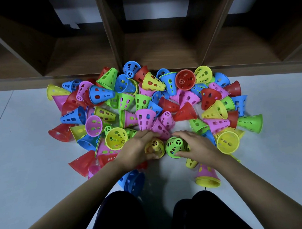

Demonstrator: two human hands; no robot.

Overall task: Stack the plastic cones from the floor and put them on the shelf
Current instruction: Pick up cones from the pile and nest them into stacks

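Observation:
Several perforated plastic cones in red, blue, green, yellow and pink lie in a heap (146,104) on the pale floor in front of a wooden shelf (160,49). My left hand (136,148) grips a yellow cone (154,147) at the near edge of the heap. Right beside it, my right hand (195,143) grips a green cone (174,146), narrow end up. The two held cones almost touch.
The shelf has open compartments split by upright dividers (111,34). A blue cone (133,183) and a pink cone nested in a yellow one (206,176) lie close to my knees (160,215). Bare floor (27,164) spreads left and right of the heap.

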